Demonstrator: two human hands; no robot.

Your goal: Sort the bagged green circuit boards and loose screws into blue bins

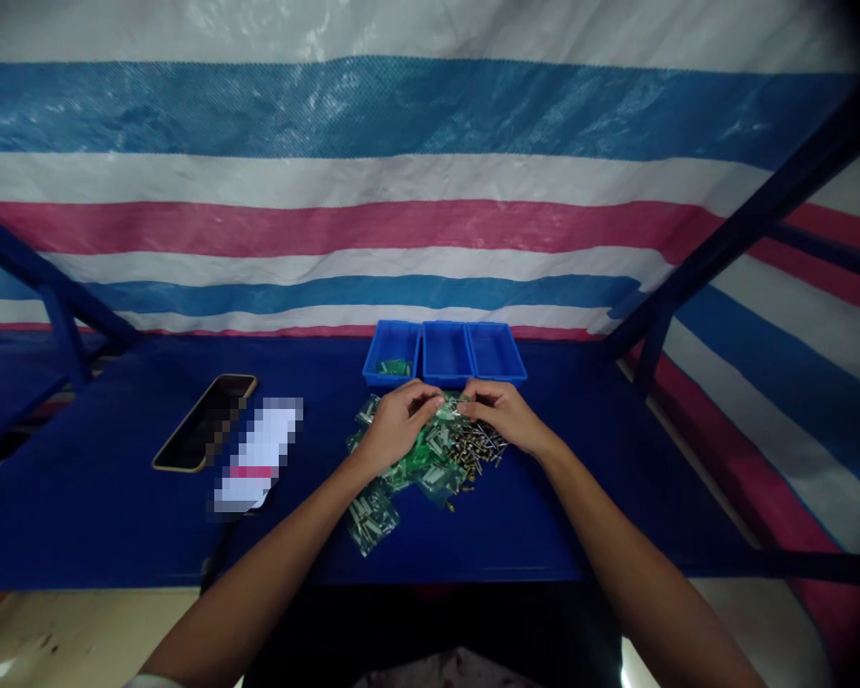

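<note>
Both hands meet over a heap on the blue table, just in front of the bins. My left hand (pixel 401 420) has its fingers closed on a small clear plastic bag (pixel 449 409) with pale pieces showing inside. At the bag's right side, my right hand (pixel 500 409) pinches with thumb and fingers; its grip is on the bag's edge. Under and left of the hands lie several small green-tinted bags (pixel 430 454) of white pieces. Loose metal screws (pixel 479 445) are piled beneath my right hand. One more bag (pixel 371 516) rests nearer the table's front edge.
Three blue bins (pixel 446 352) stand side by side behind the hands; the left one holds some green bags. A phone (pixel 204 422) lies at left, beside a pixelated bright object (pixel 258 457). Dark blue frame bars (pixel 745 205) slope up at both sides before a striped sheet (pixel 401 229).
</note>
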